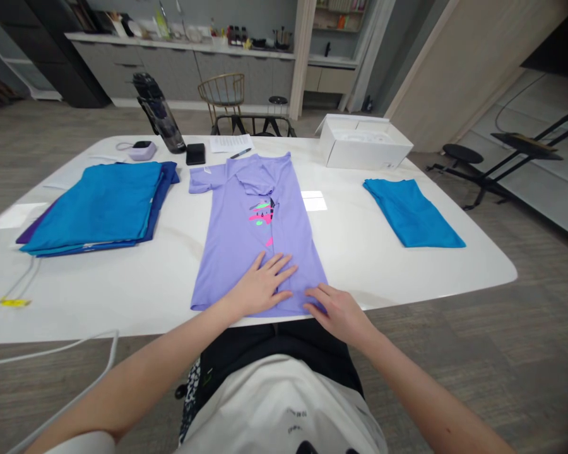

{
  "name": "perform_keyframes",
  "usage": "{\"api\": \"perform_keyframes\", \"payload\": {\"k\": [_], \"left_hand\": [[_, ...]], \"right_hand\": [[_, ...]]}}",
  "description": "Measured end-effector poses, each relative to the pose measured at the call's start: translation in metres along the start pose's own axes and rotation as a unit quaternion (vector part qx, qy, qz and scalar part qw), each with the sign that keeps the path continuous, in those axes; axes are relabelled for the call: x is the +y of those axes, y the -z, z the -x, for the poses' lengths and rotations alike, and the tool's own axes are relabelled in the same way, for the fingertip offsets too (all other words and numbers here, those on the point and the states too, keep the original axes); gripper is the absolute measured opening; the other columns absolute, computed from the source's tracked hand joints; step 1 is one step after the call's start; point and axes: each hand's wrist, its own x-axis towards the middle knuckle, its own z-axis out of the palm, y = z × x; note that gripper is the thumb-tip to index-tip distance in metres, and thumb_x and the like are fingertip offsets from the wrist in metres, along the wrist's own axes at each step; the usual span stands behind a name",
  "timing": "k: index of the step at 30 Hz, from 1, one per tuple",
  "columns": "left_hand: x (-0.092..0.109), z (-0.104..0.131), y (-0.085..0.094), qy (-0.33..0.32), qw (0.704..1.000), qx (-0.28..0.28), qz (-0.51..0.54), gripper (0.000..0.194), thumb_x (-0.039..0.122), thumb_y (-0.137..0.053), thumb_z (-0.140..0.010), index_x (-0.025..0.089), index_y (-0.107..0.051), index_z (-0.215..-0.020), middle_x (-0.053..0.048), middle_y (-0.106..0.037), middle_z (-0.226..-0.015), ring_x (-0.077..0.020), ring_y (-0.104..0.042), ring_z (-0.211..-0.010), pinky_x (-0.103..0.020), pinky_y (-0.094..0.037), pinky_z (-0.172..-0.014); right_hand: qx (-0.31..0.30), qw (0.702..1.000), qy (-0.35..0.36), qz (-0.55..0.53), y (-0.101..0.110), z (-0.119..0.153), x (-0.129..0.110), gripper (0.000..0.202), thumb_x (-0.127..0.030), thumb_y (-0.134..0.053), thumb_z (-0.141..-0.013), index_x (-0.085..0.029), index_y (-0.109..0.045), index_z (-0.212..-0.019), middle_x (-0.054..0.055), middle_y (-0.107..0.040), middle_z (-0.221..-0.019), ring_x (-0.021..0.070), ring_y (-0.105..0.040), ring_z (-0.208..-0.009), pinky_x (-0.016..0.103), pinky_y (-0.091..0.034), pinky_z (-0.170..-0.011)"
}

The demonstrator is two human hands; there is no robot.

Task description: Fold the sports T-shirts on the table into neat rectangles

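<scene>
A lavender T-shirt (pixel 231 252) lies on the white table in front of me, its hem near the table's front edge. Its right side is folded in over the middle, partly covering a pink, green and black print; one sleeve sticks out at the left. My left hand (pixel 262 287) rests flat on the lower part of the shirt with fingers spread. At the shirt's lower right corner is my right hand (pixel 338 310), fingers slightly bent and apart, touching the cloth near the hem. Nothing shows in its grasp.
A stack of folded blue cloths (pixel 99 202) lies on the left, a folded blue cloth (pixel 414 214) on the right. Behind stand a dark bottle (pixel 158 113), a black wallet-like item (pixel 195 154), paper (pixel 230 144), a pen (pixel 240 153) and a white box (pixel 360 151). A white cable (pixel 111 353) hangs front left.
</scene>
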Motion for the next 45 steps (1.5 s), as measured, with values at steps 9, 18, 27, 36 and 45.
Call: {"api": "perform_keyframes", "payload": {"k": [9,18,27,36,45], "left_hand": [[0.005,-0.002,0.016,0.028,0.999,0.023,0.005,0.065,0.061,-0.030,-0.103,0.033,-0.025,-0.161,-0.004,-0.020,-0.169,-0.0253,-0.019,-0.156,-0.054,-0.012,-0.126],[-0.030,-0.053,0.019,0.112,0.992,0.054,-0.016,0.055,0.048,-0.033,-0.105,0.023,-0.037,-0.155,-0.011,-0.030,-0.166,-0.0260,-0.026,-0.154,-0.056,-0.023,-0.123],[-0.100,-0.120,0.045,0.212,0.969,0.128,0.011,0.053,0.047,-0.036,-0.104,0.022,-0.041,-0.151,-0.014,-0.035,-0.163,-0.0284,-0.034,-0.150,-0.055,-0.028,-0.121],[-0.185,-0.199,0.058,0.336,0.928,0.153,0.040,0.053,0.042,-0.040,-0.101,0.018,-0.044,-0.148,-0.019,-0.038,-0.160,-0.0326,-0.037,-0.147,-0.061,-0.026,-0.119],[-0.274,-0.226,0.068,0.425,0.892,0.156,-0.004,0.044,0.030,-0.041,-0.098,0.017,-0.051,-0.140,-0.019,-0.058,-0.141,-0.0335,-0.053,-0.130,-0.058,-0.034,-0.113]], "right_hand": [[0.062,0.995,-0.004,0.075,0.001,-0.005,0.008,0.036,-0.041,-0.053,-0.102,-0.025,-0.061,-0.133,0.013,-0.059,-0.141,0.0297,-0.053,-0.127,0.047,-0.042,-0.102],[0.035,0.998,0.002,0.061,0.002,-0.062,0.034,0.037,-0.042,-0.046,-0.105,-0.025,-0.062,-0.134,0.012,-0.062,-0.140,0.0267,-0.056,-0.125,0.049,-0.040,-0.106],[0.051,0.996,0.002,0.077,0.011,-0.164,0.081,0.051,-0.047,-0.036,-0.107,-0.029,-0.043,-0.154,0.009,-0.036,-0.163,0.0287,-0.032,-0.150,0.056,-0.030,-0.117],[0.029,0.999,-0.003,0.036,0.005,-0.266,0.115,0.053,-0.049,-0.030,-0.107,-0.025,-0.046,-0.151,0.012,-0.042,-0.159,0.0288,-0.038,-0.147,0.062,-0.025,-0.118],[0.119,0.977,-0.165,-0.060,0.008,-0.394,0.216,0.043,-0.033,-0.054,-0.096,-0.020,-0.056,-0.137,0.015,-0.059,-0.135,0.0268,-0.060,-0.117,0.040,-0.048,-0.100]]}}
